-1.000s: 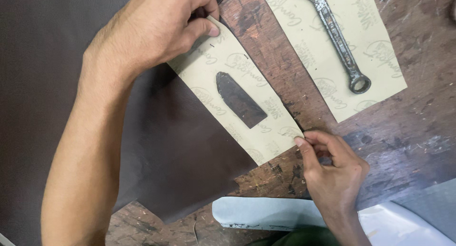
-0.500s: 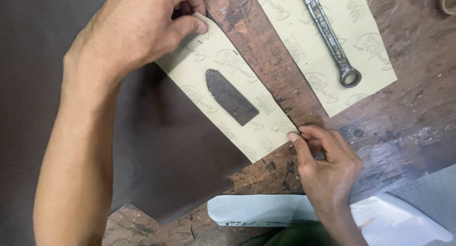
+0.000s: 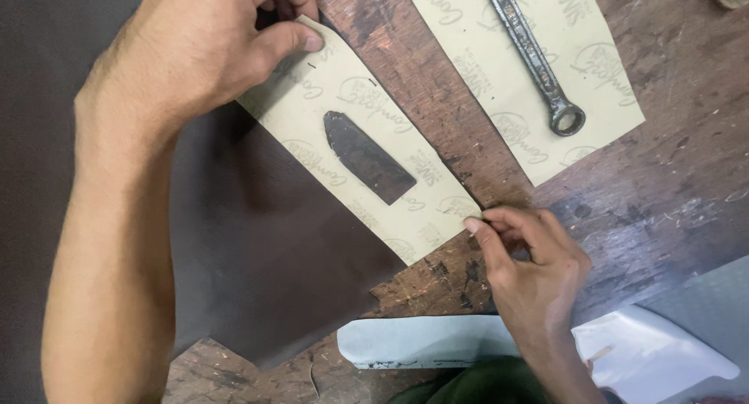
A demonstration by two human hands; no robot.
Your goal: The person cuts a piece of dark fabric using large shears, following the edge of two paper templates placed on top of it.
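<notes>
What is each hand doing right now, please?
Left hand: closed, pinching the top end of the paper template.
Right hand: closed, fingertips pinching the template's lower corner.

tan paper template (pointed cutout) lying diagonally on dark leather

The whole view is filled by a wooden tabletop, seen from straight above. Its surface is reddish brown, worn and scratched, with dark stains and small black flecks scattered across the grain. Toward the near edge the wood looks rougher and chipped, with pale nicks showing. The light is even and soft, coming from above, and it leaves only faint shadows on the boards; a dull sheen lies on the wood at the right. No wall, floor or window comes into view. At the lower right corner a flat grey surface shows, perhaps another sheet or a lower shelf.
</notes>
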